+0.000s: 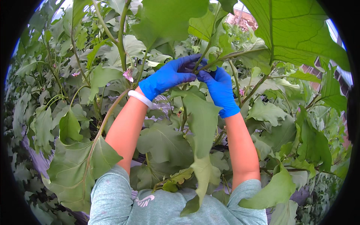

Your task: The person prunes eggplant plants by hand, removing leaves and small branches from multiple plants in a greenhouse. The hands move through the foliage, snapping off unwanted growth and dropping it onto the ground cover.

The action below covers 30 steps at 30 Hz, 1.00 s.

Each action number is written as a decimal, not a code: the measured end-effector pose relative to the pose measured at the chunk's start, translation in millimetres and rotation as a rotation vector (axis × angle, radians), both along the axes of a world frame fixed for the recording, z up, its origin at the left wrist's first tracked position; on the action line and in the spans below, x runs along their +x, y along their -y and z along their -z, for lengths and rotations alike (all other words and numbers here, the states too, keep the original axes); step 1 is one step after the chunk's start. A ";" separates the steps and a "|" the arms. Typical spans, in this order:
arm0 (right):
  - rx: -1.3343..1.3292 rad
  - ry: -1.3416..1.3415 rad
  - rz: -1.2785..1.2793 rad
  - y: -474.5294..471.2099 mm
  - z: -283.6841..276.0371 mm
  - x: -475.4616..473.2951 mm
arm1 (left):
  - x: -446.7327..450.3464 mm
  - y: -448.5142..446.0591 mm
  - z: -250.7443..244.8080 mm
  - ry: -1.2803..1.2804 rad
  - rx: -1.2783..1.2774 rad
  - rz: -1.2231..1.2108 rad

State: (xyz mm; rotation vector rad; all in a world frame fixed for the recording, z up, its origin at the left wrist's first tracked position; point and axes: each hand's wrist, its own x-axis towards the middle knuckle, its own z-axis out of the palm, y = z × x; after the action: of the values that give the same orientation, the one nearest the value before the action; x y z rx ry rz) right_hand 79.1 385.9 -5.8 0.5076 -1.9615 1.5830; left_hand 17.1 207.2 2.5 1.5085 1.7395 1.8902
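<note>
My left hand (174, 75), in a blue glove, has its thumb in front of an eggplant stem (206, 50) and its fingers reaching behind it. Close beside it, my right hand (218, 85), gloved in the same blue, pinches at the fork where a leaf stalk (229, 57) meets that stem. The stalk crosses in front of the right fingers and partly hides them. Whatever small part lies between the fingertips is too covered to make out. Below the hands hangs a long, drooping eggplant leaf (204, 121). A white band (140, 99) circles my left wrist.
A thick forked stem (121, 45) with a pink flower (128, 74) rises left of the hands. Large leaves overhang at the top right (301, 31) and beside my left arm (73, 168). Plastic film (38, 157) covers the ground; a brick wall (242, 19) stands behind.
</note>
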 end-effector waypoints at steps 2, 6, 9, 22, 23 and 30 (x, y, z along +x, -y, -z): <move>0.025 0.076 0.023 -1.6 -1.4 3.9 | 1.4 1.9 5.2 0.052 -0.009 0.010; 0.272 -0.015 0.162 -24.8 -10.2 -7.1 | -6.6 17.6 12.4 0.060 0.066 -0.087; 0.500 -0.119 0.410 -69.2 -30.8 -27.5 | -22.9 31.2 21.7 0.173 0.143 -0.121; 0.119 -0.051 0.384 -100.6 -50.4 -10.3 | -87.0 -32.8 11.5 0.478 0.344 -0.389; 0.080 0.030 0.301 -89.4 -43.8 3.2 | -86.4 -38.6 8.0 0.435 0.291 -0.420; 0.324 0.151 0.261 -1.6 82.6 136.1 | 25.0 -31.5 56.8 -0.172 0.734 -0.676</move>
State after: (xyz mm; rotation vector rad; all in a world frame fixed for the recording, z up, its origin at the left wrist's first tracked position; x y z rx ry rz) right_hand 215.2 387.5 -88.5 0.2460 -2.3088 1.1785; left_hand 42.1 238.7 -54.3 1.3863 1.8970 3.0825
